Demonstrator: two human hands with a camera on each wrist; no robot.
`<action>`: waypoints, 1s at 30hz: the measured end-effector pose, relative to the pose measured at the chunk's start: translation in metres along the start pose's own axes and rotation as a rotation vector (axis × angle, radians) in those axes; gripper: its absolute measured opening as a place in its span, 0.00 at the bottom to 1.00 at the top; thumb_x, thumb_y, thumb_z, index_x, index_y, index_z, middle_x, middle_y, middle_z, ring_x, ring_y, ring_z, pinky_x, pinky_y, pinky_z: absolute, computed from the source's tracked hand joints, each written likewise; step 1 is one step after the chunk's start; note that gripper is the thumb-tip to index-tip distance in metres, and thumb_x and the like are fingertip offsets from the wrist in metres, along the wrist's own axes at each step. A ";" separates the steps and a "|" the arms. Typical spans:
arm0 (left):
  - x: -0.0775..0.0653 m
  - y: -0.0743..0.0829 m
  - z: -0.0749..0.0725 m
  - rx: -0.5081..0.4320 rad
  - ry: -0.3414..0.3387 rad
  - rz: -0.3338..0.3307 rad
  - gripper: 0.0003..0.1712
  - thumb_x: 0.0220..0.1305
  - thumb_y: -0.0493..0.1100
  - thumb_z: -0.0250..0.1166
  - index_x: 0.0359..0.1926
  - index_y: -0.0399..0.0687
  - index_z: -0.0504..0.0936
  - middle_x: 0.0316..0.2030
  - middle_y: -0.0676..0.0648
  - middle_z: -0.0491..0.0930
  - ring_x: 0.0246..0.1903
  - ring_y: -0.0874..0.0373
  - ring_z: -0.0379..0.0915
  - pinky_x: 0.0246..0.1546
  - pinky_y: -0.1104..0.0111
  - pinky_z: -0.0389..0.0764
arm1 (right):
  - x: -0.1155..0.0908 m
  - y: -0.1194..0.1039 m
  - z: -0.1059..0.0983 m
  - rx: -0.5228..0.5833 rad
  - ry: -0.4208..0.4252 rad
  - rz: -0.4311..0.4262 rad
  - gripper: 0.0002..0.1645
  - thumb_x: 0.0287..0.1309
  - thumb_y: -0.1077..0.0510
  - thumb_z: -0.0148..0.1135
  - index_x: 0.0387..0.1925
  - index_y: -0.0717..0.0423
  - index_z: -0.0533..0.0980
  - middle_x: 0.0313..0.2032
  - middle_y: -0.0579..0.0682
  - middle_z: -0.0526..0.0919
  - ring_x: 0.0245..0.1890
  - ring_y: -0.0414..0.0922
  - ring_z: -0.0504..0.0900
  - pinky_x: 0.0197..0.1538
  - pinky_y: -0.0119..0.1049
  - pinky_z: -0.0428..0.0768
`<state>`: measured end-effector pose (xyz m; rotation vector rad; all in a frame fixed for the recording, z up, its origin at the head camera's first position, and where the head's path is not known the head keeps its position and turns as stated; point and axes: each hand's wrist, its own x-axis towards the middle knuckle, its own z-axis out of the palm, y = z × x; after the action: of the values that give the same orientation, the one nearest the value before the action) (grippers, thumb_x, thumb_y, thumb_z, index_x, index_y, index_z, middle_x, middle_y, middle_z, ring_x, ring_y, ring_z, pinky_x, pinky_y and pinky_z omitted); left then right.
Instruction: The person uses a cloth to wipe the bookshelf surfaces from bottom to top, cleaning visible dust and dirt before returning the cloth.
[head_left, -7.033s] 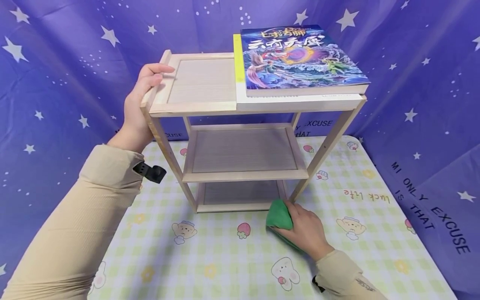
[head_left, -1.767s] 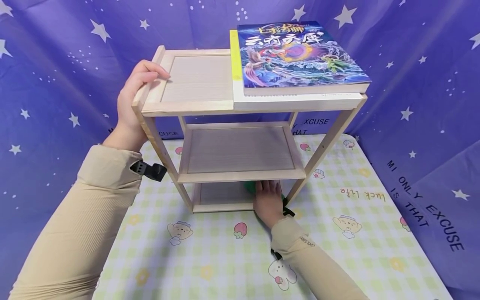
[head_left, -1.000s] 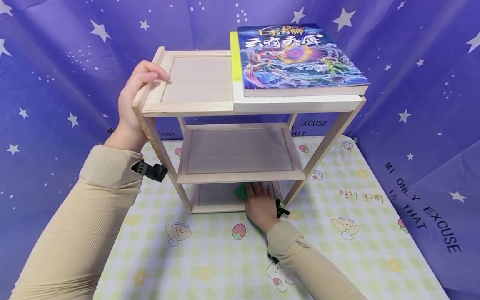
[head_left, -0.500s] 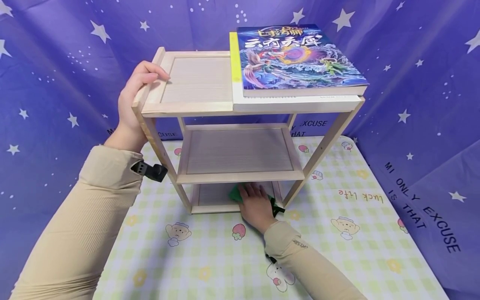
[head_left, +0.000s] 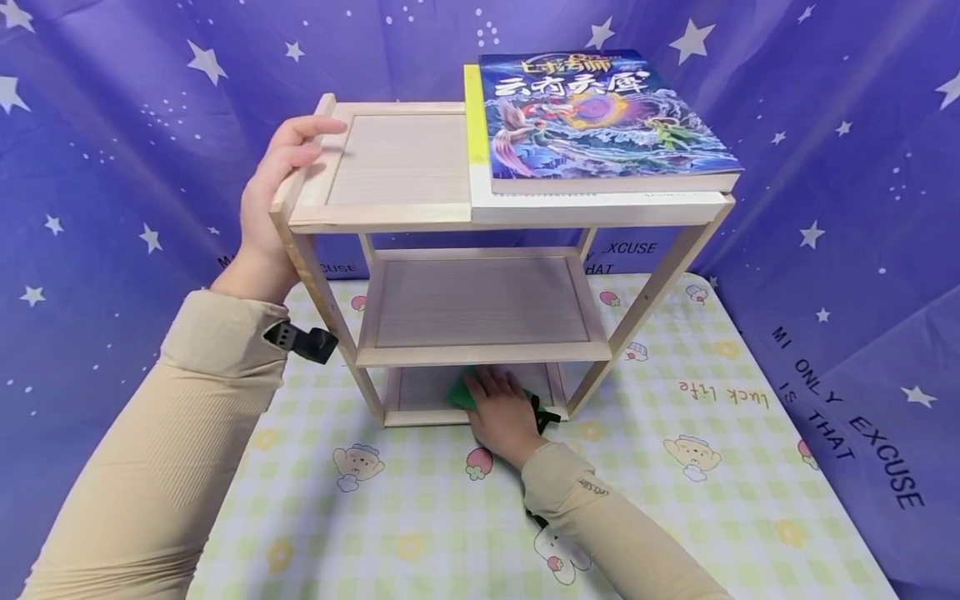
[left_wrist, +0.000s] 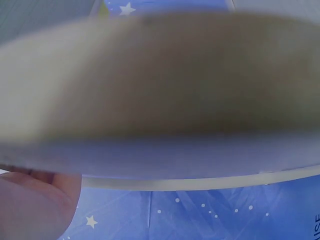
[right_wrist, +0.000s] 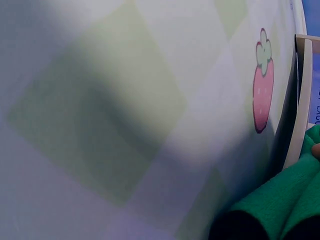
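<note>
A three-tier wooden shelf (head_left: 483,353) stands upright on the table. My left hand (head_left: 272,204) grips the left rail of its top tier, fingers reaching over the rail; in the left wrist view part of the hand (left_wrist: 37,205) shows beside a blurred wooden board (left_wrist: 175,75). With its fingers stretched over a green cloth (head_left: 459,393), my right hand (head_left: 506,421) presses on the bottom tier. The hand hides much of the cloth, and its thumb is out of sight in the head view. The right wrist view shows the cloth (right_wrist: 280,195) bunched beside the shelf's edge.
Two stacked books, a blue illustrated one (head_left: 607,117) over a white-and-yellow one (head_left: 600,210), lie on the top tier's right side. A checked tablecloth (head_left: 450,517) covers the table. Purple star-patterned curtain (head_left: 135,150) surrounds it at the back and sides.
From a bunched hold at the shelf's front right, my right hand has moved onto the bottom tier and slid left with the green cloth. My left hand stays on the top rail.
</note>
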<state>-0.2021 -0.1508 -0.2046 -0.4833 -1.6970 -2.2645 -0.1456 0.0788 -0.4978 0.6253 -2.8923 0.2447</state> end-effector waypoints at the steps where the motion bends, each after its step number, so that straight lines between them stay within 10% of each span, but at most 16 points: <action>1: 0.000 0.000 0.000 -0.005 0.000 -0.007 0.19 0.63 0.37 0.44 0.39 0.56 0.82 0.66 0.46 0.66 0.66 0.55 0.55 0.62 0.69 0.56 | 0.000 0.000 0.000 0.001 0.004 -0.007 0.30 0.64 0.49 0.59 0.66 0.52 0.71 0.66 0.55 0.74 0.68 0.56 0.70 0.69 0.52 0.67; 30: -0.001 0.000 0.000 -0.019 0.026 -0.040 0.18 0.63 0.38 0.44 0.45 0.53 0.78 0.71 0.48 0.60 0.69 0.58 0.53 0.63 0.70 0.56 | -0.001 0.000 0.000 0.018 -0.008 -0.032 0.30 0.65 0.50 0.61 0.67 0.52 0.70 0.68 0.55 0.71 0.68 0.55 0.70 0.69 0.51 0.66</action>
<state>-0.2014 -0.1506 -0.2049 -0.4257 -1.6890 -2.3066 -0.1446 0.0790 -0.4981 0.6772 -2.8879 0.2649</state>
